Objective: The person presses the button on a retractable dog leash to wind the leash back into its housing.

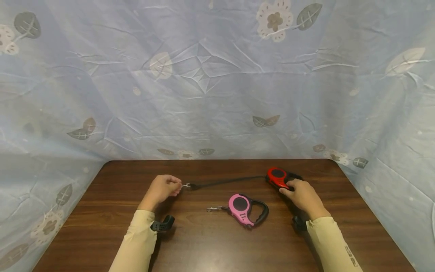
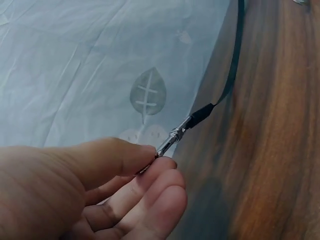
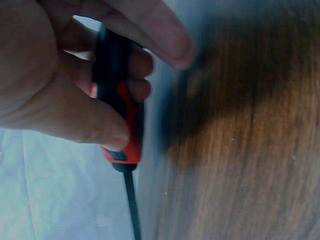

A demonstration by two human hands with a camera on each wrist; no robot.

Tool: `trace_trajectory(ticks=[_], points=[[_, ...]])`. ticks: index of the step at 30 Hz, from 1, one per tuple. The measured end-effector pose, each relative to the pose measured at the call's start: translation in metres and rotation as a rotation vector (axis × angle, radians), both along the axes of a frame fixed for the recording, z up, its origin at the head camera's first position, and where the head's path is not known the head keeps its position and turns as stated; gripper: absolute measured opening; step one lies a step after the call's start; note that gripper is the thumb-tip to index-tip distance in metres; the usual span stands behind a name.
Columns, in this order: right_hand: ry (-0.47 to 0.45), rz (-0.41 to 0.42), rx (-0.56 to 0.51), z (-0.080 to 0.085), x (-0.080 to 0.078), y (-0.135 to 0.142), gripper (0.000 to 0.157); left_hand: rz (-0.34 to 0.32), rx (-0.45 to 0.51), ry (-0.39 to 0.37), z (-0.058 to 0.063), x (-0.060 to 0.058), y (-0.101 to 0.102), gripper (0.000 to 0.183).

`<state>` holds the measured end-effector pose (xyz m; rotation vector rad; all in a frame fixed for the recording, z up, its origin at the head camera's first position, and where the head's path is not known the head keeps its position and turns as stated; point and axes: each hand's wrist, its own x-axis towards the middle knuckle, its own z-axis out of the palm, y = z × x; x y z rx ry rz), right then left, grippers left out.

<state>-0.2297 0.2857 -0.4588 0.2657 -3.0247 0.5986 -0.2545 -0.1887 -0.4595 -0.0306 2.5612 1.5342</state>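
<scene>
A red and black retractable dog leash (image 1: 276,176) is at the back right, with my right hand (image 1: 304,195) gripping it by its black handle. In the right wrist view, the thumb lies along the red casing (image 3: 132,142) and fingers curl round the handle. From the casing a black strap (image 1: 231,180) stretches left across the table. At its end my left hand (image 1: 164,187) pinches the silver metal clip (image 2: 175,135) between thumb and fingertips. Between the hands and closer to me, a pink and black retractable leash (image 1: 243,215) lies on the table, untouched.
The pink leash's metal clip (image 1: 214,209) points left on the brown wooden table (image 1: 210,245). A pale blue cloth with leaves and flowers (image 1: 217,113) hangs behind the table and along both sides.
</scene>
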Motion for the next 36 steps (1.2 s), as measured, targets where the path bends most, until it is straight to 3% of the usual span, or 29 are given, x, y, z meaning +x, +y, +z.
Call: trace_trajectory(ticks=[11,14,18,27,33,36], points=[[0.249,-0.037,-0.046,-0.002,0.004,-0.005,0.033,0.032,-0.028,0.062,0.005,0.001,-0.008,0.023],[0.282,-0.03,-0.055,-0.002,0.003,-0.005,0.035,0.038,-0.068,0.115,0.009,0.001,-0.007,0.024],[0.339,-0.029,-0.063,-0.003,0.001,-0.007,0.036,0.099,-0.057,0.227,0.013,0.0,-0.006,0.025],[0.512,-0.05,-0.101,-0.003,-0.001,-0.011,0.031,0.287,0.055,0.437,0.016,-0.001,-0.004,0.02],[0.642,-0.052,-0.129,-0.002,-0.001,-0.013,0.028,0.344,0.196,0.525,0.02,-0.003,-0.003,0.018],[0.72,-0.05,-0.148,-0.001,-0.002,-0.013,0.027,0.352,0.222,0.544,0.024,-0.002,-0.002,0.017]])
